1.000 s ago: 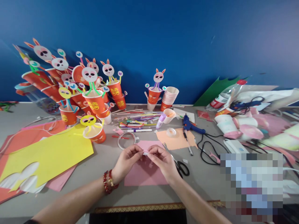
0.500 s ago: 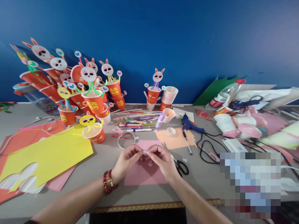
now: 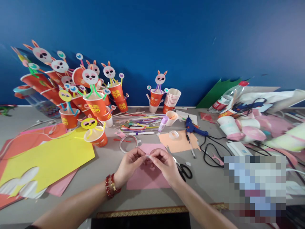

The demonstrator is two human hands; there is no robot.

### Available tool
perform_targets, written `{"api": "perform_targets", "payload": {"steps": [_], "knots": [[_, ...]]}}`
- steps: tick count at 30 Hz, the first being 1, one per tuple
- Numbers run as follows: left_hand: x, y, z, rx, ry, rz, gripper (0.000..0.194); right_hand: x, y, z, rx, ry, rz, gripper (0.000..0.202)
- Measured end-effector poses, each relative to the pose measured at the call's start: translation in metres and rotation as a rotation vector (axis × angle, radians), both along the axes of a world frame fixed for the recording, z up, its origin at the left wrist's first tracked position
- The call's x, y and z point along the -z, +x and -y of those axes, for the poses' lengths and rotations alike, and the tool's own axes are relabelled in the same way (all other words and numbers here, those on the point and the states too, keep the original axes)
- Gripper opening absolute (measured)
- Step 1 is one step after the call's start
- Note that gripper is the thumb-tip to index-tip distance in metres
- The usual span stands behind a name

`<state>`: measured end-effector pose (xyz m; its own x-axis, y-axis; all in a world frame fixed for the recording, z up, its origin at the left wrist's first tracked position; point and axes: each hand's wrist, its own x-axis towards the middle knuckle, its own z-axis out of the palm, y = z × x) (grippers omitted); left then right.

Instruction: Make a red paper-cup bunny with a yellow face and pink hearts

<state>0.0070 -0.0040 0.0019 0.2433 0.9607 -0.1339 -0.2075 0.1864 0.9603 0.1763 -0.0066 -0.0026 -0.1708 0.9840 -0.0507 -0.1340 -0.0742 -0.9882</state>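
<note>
My left hand and my right hand meet fingertip to fingertip, each with thumb and forefinger pinched. Between them is a small white piece, mostly covered by the fingers; I cannot make out its kind. Below the hands lies a pink sheet of paper on the grey table. To the left of them is a roll of tape. Scissors with black handles lie partly behind my right hand, beside a little white scrap.
Paper cups with rabbit faces crowd the left back. Yellow paper lies at the left. Behind the hands are a marker, a glue stick and a blue glue gun. Stained white cups and cables fill the right.
Both hands stay together over the pink paper. The fingertips have closed in slightly, and less of the white piece shows between them.
</note>
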Motion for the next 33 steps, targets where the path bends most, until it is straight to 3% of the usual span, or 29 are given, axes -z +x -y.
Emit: {"api": "perform_targets", "payload": {"steps": [10,16,33], "knots": [[0.0034,-0.0039,0.0002,-0.005,0.034,-0.050,0.024,-0.0036,0.0008,0.0048,0.066,0.097,0.083,0.023],[0.0028,-0.0024,0.0036,0.018,0.068,-0.087,0.022,-0.0079,-0.0004,0.0011,-0.082,0.165,0.147,0.021],[0.0043,-0.0031,0.0047,0.067,0.086,-0.152,0.025,-0.0070,-0.0007,0.0028,-0.020,0.231,0.308,0.026]]}}
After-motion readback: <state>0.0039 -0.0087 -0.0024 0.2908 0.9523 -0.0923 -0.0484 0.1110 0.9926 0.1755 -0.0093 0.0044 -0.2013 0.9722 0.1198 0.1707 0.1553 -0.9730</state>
